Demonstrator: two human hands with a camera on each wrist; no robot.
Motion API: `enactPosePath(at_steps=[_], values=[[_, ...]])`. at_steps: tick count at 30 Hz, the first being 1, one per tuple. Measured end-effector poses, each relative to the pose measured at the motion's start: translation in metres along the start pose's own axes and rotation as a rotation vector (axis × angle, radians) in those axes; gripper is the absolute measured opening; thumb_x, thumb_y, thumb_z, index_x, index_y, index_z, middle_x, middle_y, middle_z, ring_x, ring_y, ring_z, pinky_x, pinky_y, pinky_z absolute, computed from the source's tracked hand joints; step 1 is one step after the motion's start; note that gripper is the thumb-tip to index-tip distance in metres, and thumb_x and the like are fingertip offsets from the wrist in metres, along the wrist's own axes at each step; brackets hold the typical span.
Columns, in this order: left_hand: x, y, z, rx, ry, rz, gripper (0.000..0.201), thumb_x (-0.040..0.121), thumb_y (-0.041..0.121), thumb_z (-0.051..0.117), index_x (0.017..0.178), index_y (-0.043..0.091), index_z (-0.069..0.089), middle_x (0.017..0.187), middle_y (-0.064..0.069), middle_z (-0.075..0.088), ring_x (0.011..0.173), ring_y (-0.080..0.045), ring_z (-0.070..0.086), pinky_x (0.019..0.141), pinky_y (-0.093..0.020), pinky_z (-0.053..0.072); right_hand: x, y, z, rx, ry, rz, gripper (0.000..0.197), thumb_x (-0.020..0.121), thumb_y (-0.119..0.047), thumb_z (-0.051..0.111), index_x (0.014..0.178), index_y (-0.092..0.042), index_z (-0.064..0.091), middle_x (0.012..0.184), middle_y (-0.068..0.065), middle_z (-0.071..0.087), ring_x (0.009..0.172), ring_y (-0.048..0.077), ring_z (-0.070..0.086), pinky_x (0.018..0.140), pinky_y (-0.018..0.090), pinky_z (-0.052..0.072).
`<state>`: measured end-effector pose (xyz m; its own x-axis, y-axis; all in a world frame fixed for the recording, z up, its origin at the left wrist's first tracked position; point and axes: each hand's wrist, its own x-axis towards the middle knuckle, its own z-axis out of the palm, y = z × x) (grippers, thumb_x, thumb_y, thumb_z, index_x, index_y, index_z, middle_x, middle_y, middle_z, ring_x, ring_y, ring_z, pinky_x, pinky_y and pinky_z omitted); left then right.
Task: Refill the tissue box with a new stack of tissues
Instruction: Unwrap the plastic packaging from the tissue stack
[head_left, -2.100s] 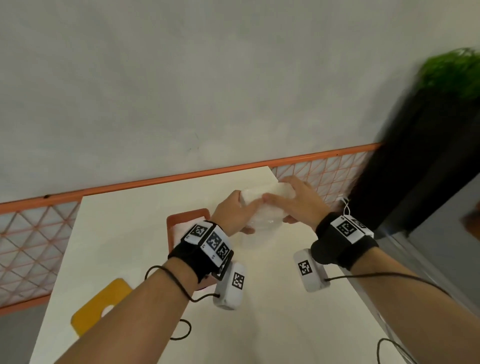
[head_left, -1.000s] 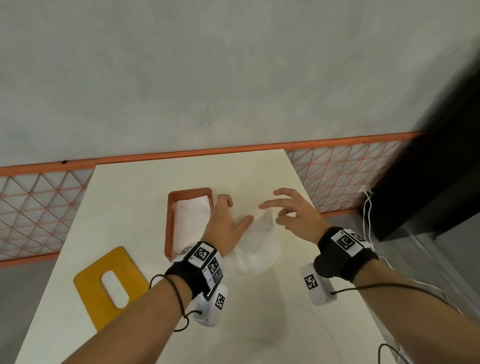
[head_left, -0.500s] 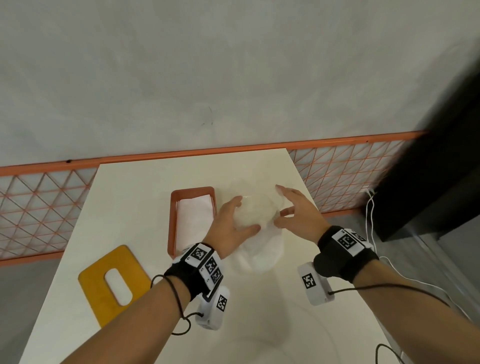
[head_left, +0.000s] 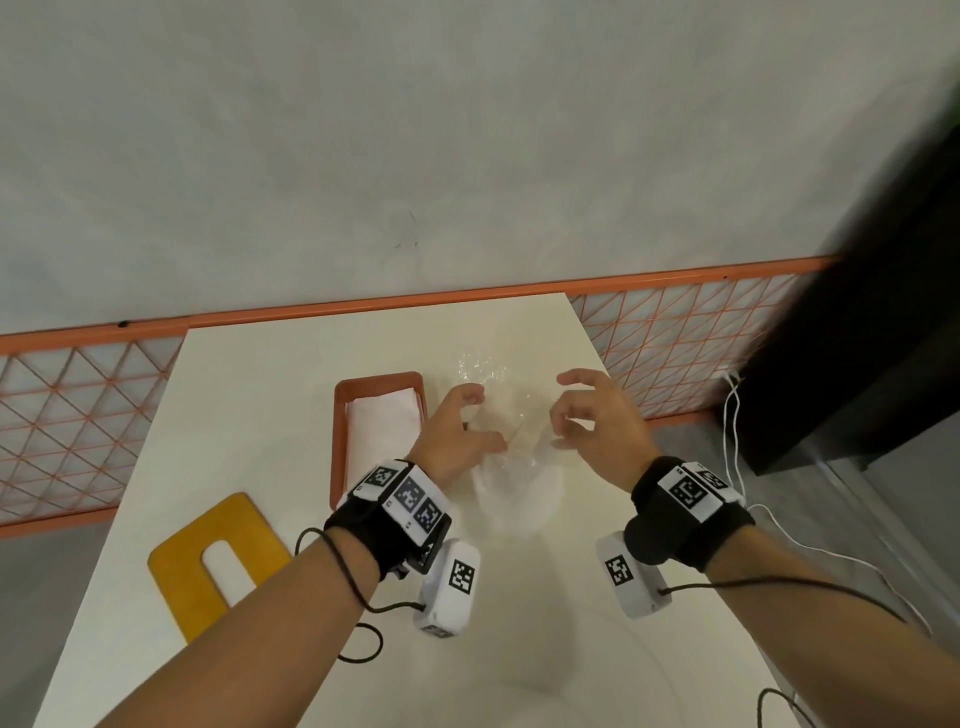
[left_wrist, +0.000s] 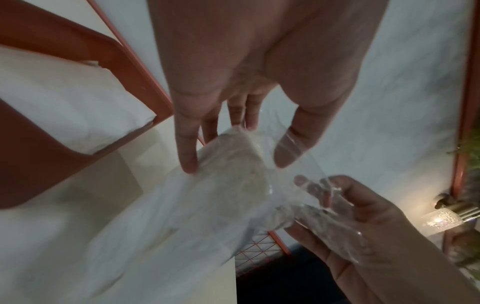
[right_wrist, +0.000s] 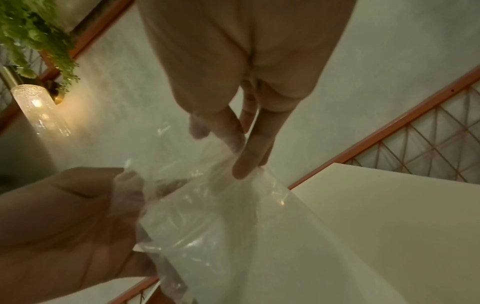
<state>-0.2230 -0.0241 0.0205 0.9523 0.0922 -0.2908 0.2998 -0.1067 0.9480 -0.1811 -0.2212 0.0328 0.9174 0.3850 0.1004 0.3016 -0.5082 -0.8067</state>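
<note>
The orange tissue box (head_left: 340, 447) stands without its lid on the cream table (head_left: 467, 649), and a white tissue stack (head_left: 382, 431) lies inside it. The box wall (left_wrist: 39, 154) and the stack (left_wrist: 64, 107) also show in the left wrist view. Just right of the box, my left hand (head_left: 457, 431) and right hand (head_left: 587, 415) hold a clear, crumpled plastic wrapper (head_left: 511, 457) between them, above the table. My left hand (left_wrist: 233, 164) curls its fingers and thumb round the wrapper (left_wrist: 207, 205). My right hand (right_wrist: 233, 148) pinches the wrapper (right_wrist: 221, 226) at its upper edge.
The yellow lid (head_left: 187, 566) with its oval slot lies flat at the table's near left. An orange lattice fence (head_left: 675, 343) runs behind the table. A black cabinet (head_left: 857, 338) and a white cable (head_left: 732, 441) are at the right. A lit lamp (right_wrist: 39, 109) hangs on the wall.
The white stack that both hands held now lies in the box. The hands let go, then took up the empty wrapper from the table and raised it.
</note>
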Motion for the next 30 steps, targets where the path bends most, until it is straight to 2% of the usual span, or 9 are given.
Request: enactPosePath(at_steps=[2,4,7,11,14,18,21,26,30], values=[[-0.002,-0.003,-0.003,0.015,-0.053,0.006,0.081,0.066,0.005,0.075,0.137,0.026,0.041,0.138,0.007,0.039,0.109,-0.022,0.055,0.091,-0.038,0.051,0.0,0.003,0.001,-0.049,-0.002,-0.021,0.046,0.087,0.01,0.061,0.07,-0.031,0.071,0.131,-0.005,0.048,0.101,0.012,0.06,0.075,0.009,0.052],[-0.005,-0.005,-0.005,0.02,-0.1,0.008,0.087,0.069,-0.002,0.073,0.142,0.027,0.036,0.141,0.008,0.037,0.121,-0.023,0.051,0.095,-0.036,0.05,0.004,0.005,0.002,-0.014,-0.016,-0.001,0.042,0.093,0.006,0.053,0.097,-0.029,0.076,0.134,-0.005,0.047,0.099,0.014,0.062,0.081,0.022,0.059],[-0.011,-0.006,-0.008,0.01,-0.16,0.012,0.091,0.062,0.005,0.07,0.142,0.034,0.037,0.146,0.002,0.04,0.127,-0.024,0.049,0.094,-0.033,0.051,0.008,0.001,0.0,0.024,-0.04,0.064,0.044,0.094,-0.003,0.053,0.132,-0.024,0.06,0.142,-0.006,0.047,0.099,0.017,0.066,0.084,0.037,0.06],[-0.017,-0.003,-0.012,0.038,-0.184,0.047,0.073,0.061,0.007,0.06,0.128,0.034,0.056,0.145,0.006,0.041,0.132,-0.023,0.041,0.106,-0.038,0.043,0.011,-0.003,-0.006,0.002,-0.049,0.131,0.061,0.086,-0.022,0.071,0.142,-0.03,0.046,0.138,-0.018,0.045,0.101,0.009,0.065,0.087,0.029,0.056],[-0.019,0.0,-0.014,-0.024,-0.155,-0.028,0.064,0.072,-0.001,0.055,0.129,0.029,0.056,0.138,-0.001,0.046,0.123,-0.021,0.045,0.094,-0.029,0.044,0.009,-0.003,-0.007,0.038,-0.073,0.143,0.074,0.079,-0.016,0.078,0.143,-0.031,0.043,0.137,-0.019,0.044,0.103,0.007,0.064,0.077,0.022,0.056],[-0.017,0.001,-0.021,-0.11,-0.135,-0.091,0.07,0.064,0.009,0.054,0.128,0.036,0.052,0.113,-0.01,0.06,0.106,-0.024,0.057,0.099,-0.036,0.045,0.008,-0.002,-0.007,0.123,-0.121,0.149,0.082,0.077,-0.005,0.078,0.144,-0.034,0.041,0.141,-0.018,0.043,0.107,0.009,0.061,0.071,0.022,0.057],[-0.013,-0.001,-0.026,-0.105,-0.137,-0.089,0.077,0.063,0.008,0.058,0.136,0.03,0.047,0.1,-0.005,0.063,0.094,-0.022,0.061,0.09,-0.035,0.049,0.006,-0.002,-0.006,0.355,-0.152,0.227,0.083,0.076,0.006,0.074,0.143,-0.033,0.043,0.14,-0.016,0.043,0.11,0.018,0.059,0.075,0.03,0.059],[-0.011,-0.001,-0.018,0.156,-0.15,0.073,0.079,0.067,0.0,0.07,0.129,0.045,0.051,0.142,0.002,0.041,0.126,-0.018,0.047,0.096,-0.024,0.046,0.005,0.004,-0.001,0.421,0.038,0.207,0.057,0.081,0.011,0.067,0.115,-0.03,0.047,0.134,0.0,0.042,0.082,0.024,0.069,0.076,0.047,0.062],[-0.011,0.011,-0.006,0.35,-0.205,0.103,0.063,0.079,-0.005,0.059,0.125,0.038,0.061,0.15,0.002,0.023,0.135,-0.011,0.028,0.077,-0.004,0.035,0.002,0.001,-0.002,0.176,0.047,0.034,0.039,0.085,0.014,0.061,0.082,-0.025,0.056,0.129,0.001,0.041,0.091,0.019,0.068,0.065,0.034,0.063]])
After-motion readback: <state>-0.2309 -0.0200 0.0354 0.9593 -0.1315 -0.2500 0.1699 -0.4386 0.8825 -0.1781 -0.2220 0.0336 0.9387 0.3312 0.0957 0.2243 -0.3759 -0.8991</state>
